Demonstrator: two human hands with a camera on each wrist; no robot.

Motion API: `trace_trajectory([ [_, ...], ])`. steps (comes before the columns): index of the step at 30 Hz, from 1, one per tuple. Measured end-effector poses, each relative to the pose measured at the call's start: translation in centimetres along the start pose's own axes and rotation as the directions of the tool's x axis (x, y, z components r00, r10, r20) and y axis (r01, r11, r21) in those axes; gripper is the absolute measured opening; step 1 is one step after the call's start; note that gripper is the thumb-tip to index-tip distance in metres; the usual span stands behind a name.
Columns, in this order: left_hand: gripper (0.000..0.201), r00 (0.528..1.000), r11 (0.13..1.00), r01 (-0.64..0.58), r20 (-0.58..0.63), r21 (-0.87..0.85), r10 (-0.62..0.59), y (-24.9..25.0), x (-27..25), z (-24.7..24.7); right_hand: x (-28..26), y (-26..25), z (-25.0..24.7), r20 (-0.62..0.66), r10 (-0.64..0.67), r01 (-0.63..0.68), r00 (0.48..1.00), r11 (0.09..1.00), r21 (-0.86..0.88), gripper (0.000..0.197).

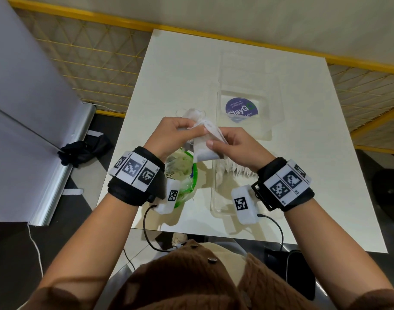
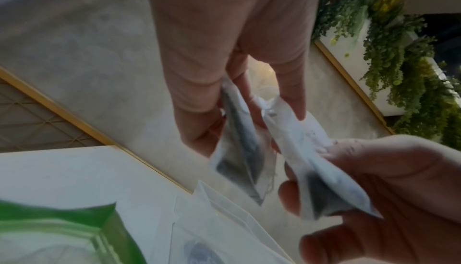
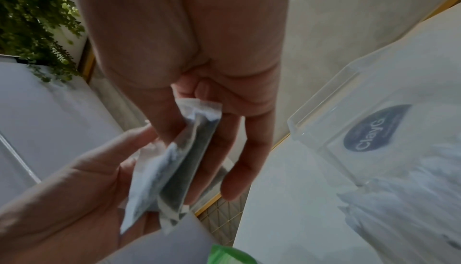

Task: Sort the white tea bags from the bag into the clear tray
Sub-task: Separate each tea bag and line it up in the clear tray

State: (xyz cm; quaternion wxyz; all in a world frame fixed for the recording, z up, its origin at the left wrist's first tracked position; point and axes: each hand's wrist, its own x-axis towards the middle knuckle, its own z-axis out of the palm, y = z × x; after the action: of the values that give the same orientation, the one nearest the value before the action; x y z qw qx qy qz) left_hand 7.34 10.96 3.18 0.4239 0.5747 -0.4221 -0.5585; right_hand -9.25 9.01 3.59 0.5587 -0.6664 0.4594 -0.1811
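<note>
Both hands [image 1: 202,139] pinch tea bags [image 1: 205,146] over white table [image 1: 169,70]; yellow lattice [image 1: 97,54] behind.

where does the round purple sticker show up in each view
Head: the purple sticker is right of centre, on the clear tray beyond the hands.
Left wrist: bottom edge, a blurred bluish patch.
Right wrist: right side, lettering tilted.
Shared landmark: the green bag.
</note>
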Motion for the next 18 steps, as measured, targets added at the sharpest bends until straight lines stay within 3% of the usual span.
trace_trajectory([
  [7,0.018,0.998,0.999,0.043,-0.044,0.007,-0.043,-0.46,0.36,-0.18,-0.08,0.37,-0.02,-0.014,0.076,-0.072,0.997,0.982,0.173,0.02],
  [10,0.01,0.999,0.998,0.032,-0.022,0.053,-0.031,-0.15,0.12,0.13,-0.08,0.24,0.36,0.008,0.057,-0.058,0.998,0.992,0.111,0.022],
  [14,0.016,0.996,0.996,-0.009,-0.083,0.084,0.016,-0.14,0.37,0.15,0.25,0.11,0.42,0.012,0.064,-0.065,0.998,0.996,0.053,0.006],
  [18,0.01,0.993,1.0,0.009,-0.119,0.012,-0.007,-0.38,0.27,0.37,0.28,0.58,-0.07,0.034,0.109,-0.109,0.994,0.994,0.006,0.012],
])
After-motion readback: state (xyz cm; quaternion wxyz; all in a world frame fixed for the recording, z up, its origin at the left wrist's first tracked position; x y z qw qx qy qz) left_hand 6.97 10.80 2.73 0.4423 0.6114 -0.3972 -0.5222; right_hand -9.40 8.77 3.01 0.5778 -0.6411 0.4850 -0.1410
